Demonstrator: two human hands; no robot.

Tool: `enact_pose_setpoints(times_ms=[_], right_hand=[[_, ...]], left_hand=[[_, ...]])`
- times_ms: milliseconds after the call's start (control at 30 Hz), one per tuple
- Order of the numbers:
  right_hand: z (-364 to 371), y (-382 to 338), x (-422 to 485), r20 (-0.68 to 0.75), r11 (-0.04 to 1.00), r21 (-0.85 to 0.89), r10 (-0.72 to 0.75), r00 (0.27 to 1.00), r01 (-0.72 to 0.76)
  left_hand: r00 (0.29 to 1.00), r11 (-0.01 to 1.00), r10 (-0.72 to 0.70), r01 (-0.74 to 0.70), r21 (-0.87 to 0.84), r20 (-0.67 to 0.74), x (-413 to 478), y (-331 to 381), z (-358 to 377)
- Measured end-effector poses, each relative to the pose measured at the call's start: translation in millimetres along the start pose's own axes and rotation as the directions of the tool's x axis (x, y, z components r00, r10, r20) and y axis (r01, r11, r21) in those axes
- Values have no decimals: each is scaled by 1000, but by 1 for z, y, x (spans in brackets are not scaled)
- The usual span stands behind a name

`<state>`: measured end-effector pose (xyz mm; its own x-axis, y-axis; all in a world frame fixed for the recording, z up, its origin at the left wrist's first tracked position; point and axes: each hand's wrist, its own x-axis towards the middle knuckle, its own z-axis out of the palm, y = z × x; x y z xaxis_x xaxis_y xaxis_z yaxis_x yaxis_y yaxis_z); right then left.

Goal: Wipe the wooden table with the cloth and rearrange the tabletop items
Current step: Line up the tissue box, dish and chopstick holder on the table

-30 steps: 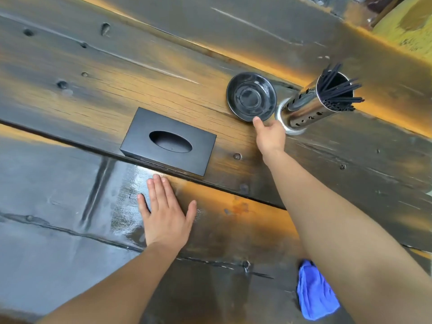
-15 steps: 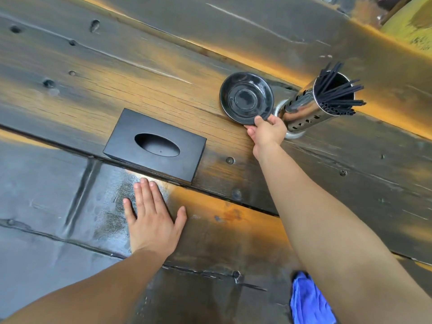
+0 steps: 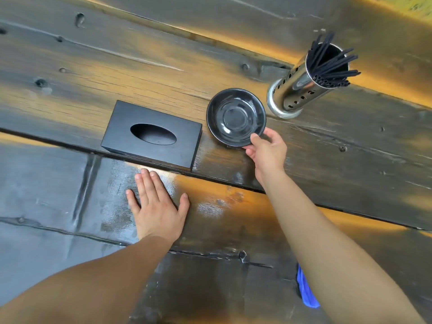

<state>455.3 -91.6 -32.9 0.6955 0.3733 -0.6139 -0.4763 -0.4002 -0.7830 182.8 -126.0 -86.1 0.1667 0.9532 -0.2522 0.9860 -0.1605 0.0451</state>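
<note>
Black dish (image 3: 236,116) upright, right hand (image 3: 266,152) pinching rim

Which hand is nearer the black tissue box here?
Left. The left hand lies flat on the table just below the black tissue box, fingertips close to its near edge. The right hand is off to the box's right, gripping the black saucer.

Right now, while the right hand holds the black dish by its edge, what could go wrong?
The right hand pinches only the near rim of the dish, so it might tip or slip. The metal holder full of black sticks stands close behind; a push could topple it. The tissue box lies close on the other side.
</note>
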Motion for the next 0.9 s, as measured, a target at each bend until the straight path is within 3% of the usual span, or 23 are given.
enact_pose_setpoints(times_ms=[633, 900], right_hand=[[-41, 56, -53, 10, 993, -116, 31, 999, -29], [-41, 66, -54, -4, 977, -207, -49, 999, 48]], left_hand=[[1000, 999, 11, -12, -45, -24, -1, -1, 4], [1000, 999, 5, -5, -33, -14, -1, 0, 3]])
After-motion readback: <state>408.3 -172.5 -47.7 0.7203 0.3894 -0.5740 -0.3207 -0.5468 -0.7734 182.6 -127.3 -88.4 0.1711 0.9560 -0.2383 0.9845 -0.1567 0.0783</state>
